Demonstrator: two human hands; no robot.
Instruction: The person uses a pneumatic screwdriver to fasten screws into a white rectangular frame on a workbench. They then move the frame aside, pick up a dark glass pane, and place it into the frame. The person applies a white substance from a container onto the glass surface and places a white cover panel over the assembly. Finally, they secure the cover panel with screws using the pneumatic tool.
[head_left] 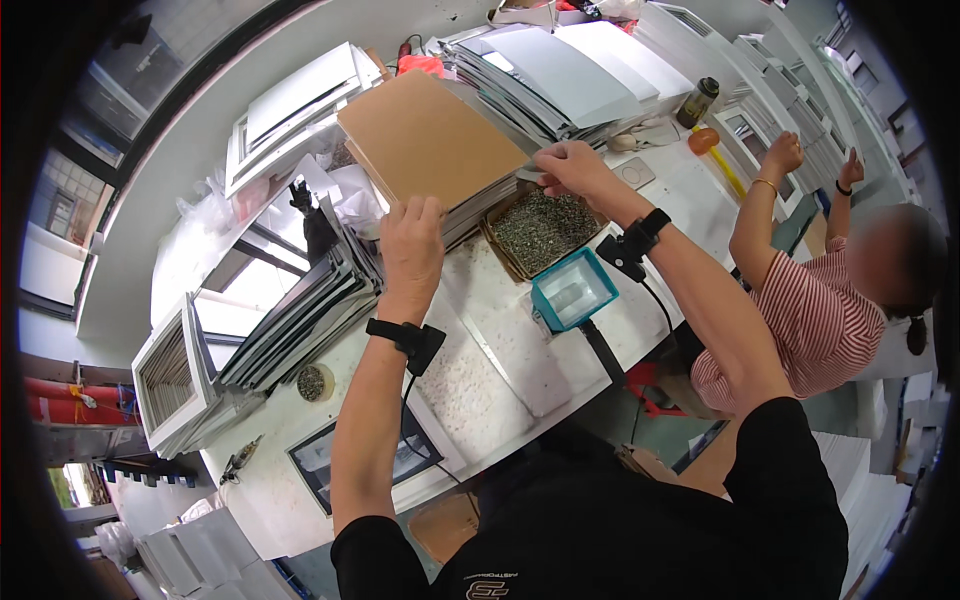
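Note:
A stack of brown boards lies on the white table in front of me. At its near left corner, my left hand has its fingers curled closed over the top board's edge. My right hand pinches at the near right corner of the same stack, its fingertips partly hidden. Just below that hand sits an open cardboard box full of small metal pieces. A turquoise rectangular tray with a clear inside and a dark handle is beside the box. Black straps with small devices circle both my wrists.
Left of the boards stand stacked dark-edged frames and a white frame. A small round tub holds metal bits. A framed panel lies under my left forearm. At right, a striped-shirted person works beside a dark bottle.

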